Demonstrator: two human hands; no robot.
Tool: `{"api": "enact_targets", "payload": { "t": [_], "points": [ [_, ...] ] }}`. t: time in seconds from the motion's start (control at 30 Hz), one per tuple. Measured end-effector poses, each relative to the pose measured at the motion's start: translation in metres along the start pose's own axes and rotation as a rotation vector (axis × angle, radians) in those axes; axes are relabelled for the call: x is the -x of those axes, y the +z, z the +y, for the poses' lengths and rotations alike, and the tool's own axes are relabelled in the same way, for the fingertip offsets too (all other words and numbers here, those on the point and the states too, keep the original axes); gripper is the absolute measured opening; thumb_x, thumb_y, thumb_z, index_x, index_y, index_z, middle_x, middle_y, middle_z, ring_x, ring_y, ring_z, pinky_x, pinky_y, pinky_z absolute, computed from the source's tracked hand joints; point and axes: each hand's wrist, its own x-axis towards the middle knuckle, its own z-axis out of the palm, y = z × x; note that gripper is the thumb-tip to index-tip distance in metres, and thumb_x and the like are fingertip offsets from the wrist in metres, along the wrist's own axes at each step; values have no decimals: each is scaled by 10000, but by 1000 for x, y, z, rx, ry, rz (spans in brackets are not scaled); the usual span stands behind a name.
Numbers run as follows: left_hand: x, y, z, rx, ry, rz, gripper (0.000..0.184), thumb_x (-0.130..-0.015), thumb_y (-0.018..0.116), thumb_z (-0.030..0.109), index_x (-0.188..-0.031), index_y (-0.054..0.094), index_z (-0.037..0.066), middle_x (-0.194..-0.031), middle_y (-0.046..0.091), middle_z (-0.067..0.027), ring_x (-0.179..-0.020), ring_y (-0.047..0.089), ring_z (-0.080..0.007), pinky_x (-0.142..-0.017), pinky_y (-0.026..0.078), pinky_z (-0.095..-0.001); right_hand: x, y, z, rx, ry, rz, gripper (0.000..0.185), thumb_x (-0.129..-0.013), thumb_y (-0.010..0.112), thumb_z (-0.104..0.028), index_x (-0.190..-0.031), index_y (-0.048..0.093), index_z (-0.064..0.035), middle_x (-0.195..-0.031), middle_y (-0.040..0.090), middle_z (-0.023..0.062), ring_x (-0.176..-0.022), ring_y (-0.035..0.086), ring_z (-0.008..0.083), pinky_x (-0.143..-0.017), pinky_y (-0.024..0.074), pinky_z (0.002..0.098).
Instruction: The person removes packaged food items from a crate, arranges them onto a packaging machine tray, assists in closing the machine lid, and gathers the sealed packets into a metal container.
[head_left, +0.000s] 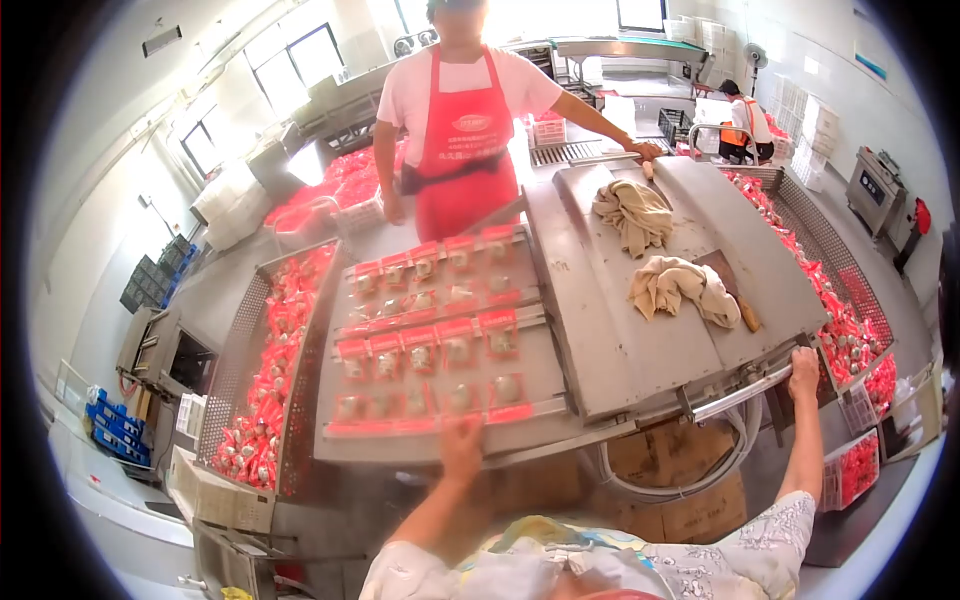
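Observation:
My left hand (461,447) is at the front edge of a metal plate (445,393), just below red-and-clear packets (421,350) laid in rows; motion blurs it. My right hand (803,372) is wrapped round the end of a metal bar handle (742,394) on the front of a steel machine lid (590,330). Two crumpled beige cloths (634,215) (683,290) lie on the lid, the nearer one beside a flat scraper with a wooden handle (749,315).
A co-worker in a red apron (465,130) stands across the machine, one hand on its far edge. Perforated bins (228,370) (845,280) full of red packets flank both sides. Below the lid hangs a looped hose (680,491). Another person (745,125) crouches at the back right.

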Motion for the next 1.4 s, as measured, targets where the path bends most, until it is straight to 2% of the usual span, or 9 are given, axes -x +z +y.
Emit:
{"api": "enact_targets", "payload": {
  "t": [0.3, 0.33, 0.37, 0.47, 0.63, 0.8, 1.0, 1.17, 1.4],
  "points": [
    [18, -16, 16, 274, -135, 93, 546, -805, 622, 116, -1310, 446, 6, -1263, 478, -228, -1175, 454, -387, -992, 371, -454, 1, -9, 18, -12, -19, 111, 123, -862, 421, -112, -871, 524, -46, -960, 538, 156, -1002, 521, 353, -997, 383, 442],
    [1, -43, 21, 329, -132, 116, 570, -822, 635, 161, -1319, 416, -11, -1306, 452, -229, -1207, 435, -389, -1012, 359, -449, -9, -49, 2, -16, 70, -111, 146, -873, 428, -116, -936, 537, -44, -1022, 551, 173, -1059, 519, 360, -1020, 376, 436],
    [-12, -58, 33, 385, -128, 139, 603, -839, 649, 205, -1329, 387, -29, -1349, 426, -230, -1239, 415, -391, -1031, 347, -445, -8, -44, 8, -13, -21, 54, 155, -872, 431, -116, -955, 539, -42, -1029, 550, 180, -1060, 519, 362, -1001, 384, 440],
    [-61, -126, 73, 460, 75, 170, 571, -860, 636, 230, -1320, 407, -19, -1361, 433, -201, -1264, 418, -341, -1040, 345, -432, -19, -75, -7, -57, -164, 328, 170, -860, 449, -95, -990, 541, -36, -1010, 544, 191, -1012, 524, 370, -905, 415, 447],
    [-126, -210, 148, 758, 618, 140, 631, -836, 659, 371, -1289, 442, -12, -1286, 500, -199, -1226, 462, -345, -1055, 341, -452, -41, -209, -136, -34, -126, 172, 40, -755, 519, -31, -792, 514, -45, -828, 547, 136, -864, 541, 329, -756, 426, 423],
    [-124, -230, 203, 548, 638, -32, 721, -768, 705, 375, -1290, 435, -43, -1285, 484, -251, -1239, 448, -347, -1062, 331, -464, -35, -287, -250, -38, -156, 161, 141, -683, 581, 2, -802, 534, -58, -805, 567, 119, -852, 555, 317, -757, 427, 416],
    [-126, -255, 136, 189, 311, -428, 517, -722, 730, 445, -940, 593, -5, -776, 657, -124, -728, 652, -288, -622, 498, -402, -26, -311, -343, -229, -445, 78, 125, -639, 622, -50, -720, 528, -66, -669, 546, 100, -723, 570, 305, -682, 452, 408],
    [-86, -263, 50, 63, 215, -313, 581, -687, 675, 624, -619, 586, 54, -580, 595, -132, -586, 611, -321, -552, 464, -410, -18, -307, -419, -377, -718, -127, 148, -610, 641, -154, -663, 523, -81, -583, 559, 102, -618, 604, 317, -570, 467, 423],
    [-17, -232, -61, 6, -16, -415, 707, -692, 567, 747, -576, 632, 52, -546, 587, -149, -520, 586, -336, -508, 441, -421, 31, -237, -532, -326, -935, -428, 202, -653, 667, -274, -728, 621, -92, -627, 641, 124, -630, 663, 301, -586, 520, 401]
  ]
}}
